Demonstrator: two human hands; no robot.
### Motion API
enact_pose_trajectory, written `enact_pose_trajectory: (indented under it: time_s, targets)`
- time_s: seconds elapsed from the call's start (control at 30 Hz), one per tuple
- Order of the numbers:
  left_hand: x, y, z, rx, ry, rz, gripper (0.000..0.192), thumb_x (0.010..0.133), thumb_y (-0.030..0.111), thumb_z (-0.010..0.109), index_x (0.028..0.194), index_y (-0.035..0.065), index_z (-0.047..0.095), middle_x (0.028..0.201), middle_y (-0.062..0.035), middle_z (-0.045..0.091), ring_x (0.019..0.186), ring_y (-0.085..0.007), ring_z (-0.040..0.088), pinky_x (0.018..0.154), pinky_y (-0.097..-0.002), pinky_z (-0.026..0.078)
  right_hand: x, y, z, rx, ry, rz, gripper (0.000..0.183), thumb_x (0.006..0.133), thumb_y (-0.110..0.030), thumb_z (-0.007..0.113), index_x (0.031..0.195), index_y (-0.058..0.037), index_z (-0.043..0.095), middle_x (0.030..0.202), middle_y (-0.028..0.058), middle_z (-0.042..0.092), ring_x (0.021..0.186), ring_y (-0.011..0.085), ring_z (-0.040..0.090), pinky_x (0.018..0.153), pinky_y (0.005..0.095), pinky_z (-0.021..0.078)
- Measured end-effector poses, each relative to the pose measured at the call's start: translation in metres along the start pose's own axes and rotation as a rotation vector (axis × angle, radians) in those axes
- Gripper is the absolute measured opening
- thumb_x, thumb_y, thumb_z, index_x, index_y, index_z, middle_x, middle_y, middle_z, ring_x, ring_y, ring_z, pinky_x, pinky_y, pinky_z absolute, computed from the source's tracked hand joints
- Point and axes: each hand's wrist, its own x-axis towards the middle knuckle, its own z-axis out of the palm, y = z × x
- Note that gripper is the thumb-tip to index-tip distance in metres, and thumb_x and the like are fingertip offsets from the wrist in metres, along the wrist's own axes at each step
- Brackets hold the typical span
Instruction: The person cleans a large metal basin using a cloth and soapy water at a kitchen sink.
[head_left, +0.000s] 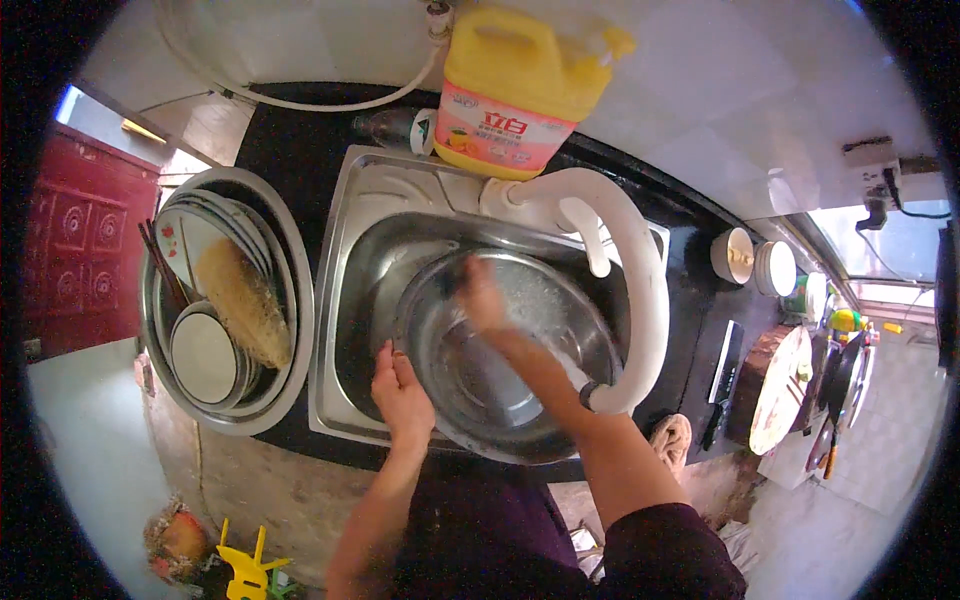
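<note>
A round stainless steel basin (450, 409) sits tilted in the steel sink (330, 315), with water running into it from the white curved faucet (652, 300). My left hand (403, 390) is at the basin's near left rim, its thumb and fingers on the edge. My right hand (480, 292) reaches under the faucet to the basin's far left inner wall. It is blurred by motion, with something dark at its fingertips; whether that is a scrubber cannot be told.
Left of the sink stands a basin (300, 360) with stacked plates, bowls, chopsticks and a loofah (244, 304). Behind is a yellow detergent jug (510, 97). On the right lie a folded cloth (670, 439), a cleaver (725, 367), a round chopping board (780, 390) and bowls (731, 256).
</note>
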Motion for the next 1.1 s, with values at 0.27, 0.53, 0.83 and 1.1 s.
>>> enact_pose_trajectory:
  time_s: [0.27,0.53,0.83,1.1]
  targets:
    - [-0.001,-0.004,0.002,-0.112,0.021,-0.046,0.034,0.094,0.014,0.041,0.117,-0.0079,0.052,0.094,-0.0201,0.063,0.086,-0.0263,0.059,0.082,-0.0325,0.044,-0.012,0.001,-0.043,-0.694,-0.235,0.327,0.042,0.079,-0.005,0.05,0.121,-0.0034,0.041,0.118,0.0245,0.045,0.102,0.0436,0.052,0.083,0.0478,0.0473]
    - [0.009,-0.04,-0.004,-0.295,0.001,-0.126,0.044,0.097,0.029,0.042,0.118,-0.0082,0.053,0.105,-0.017,0.062,0.095,-0.0231,0.057,0.087,-0.0315,0.041,-0.07,-0.06,-0.053,-0.239,-1.105,-0.452,0.045,0.067,-0.003,0.06,0.111,-0.0044,0.053,0.112,0.0129,0.054,0.112,0.0307,0.049,0.094,0.0402,0.041]
    - [0.013,-0.042,0.003,-0.977,-0.09,-0.429,0.082,0.09,0.067,0.028,0.131,-0.0027,0.042,0.128,-0.0117,0.051,0.115,-0.0243,0.047,0.101,-0.0352,0.032,-0.016,-0.122,0.014,-0.066,-0.454,-0.088,0.028,0.085,-0.008,0.059,0.112,-0.008,0.058,0.095,0.01,0.055,0.091,0.0181,0.056,0.077,0.03,0.0447]
    - [0.002,-0.005,-0.002,-0.944,0.036,-0.507,0.082,0.091,0.066,0.021,0.12,-0.0042,0.053,0.116,-0.0108,0.055,0.11,-0.0228,0.048,0.098,-0.0333,0.033,-0.085,-0.179,-0.054,0.198,-0.768,0.269,0.026,0.082,-0.01,0.063,0.108,-0.0094,0.058,0.096,0.0078,0.057,0.082,0.0155,0.055,0.073,0.0286,0.045]
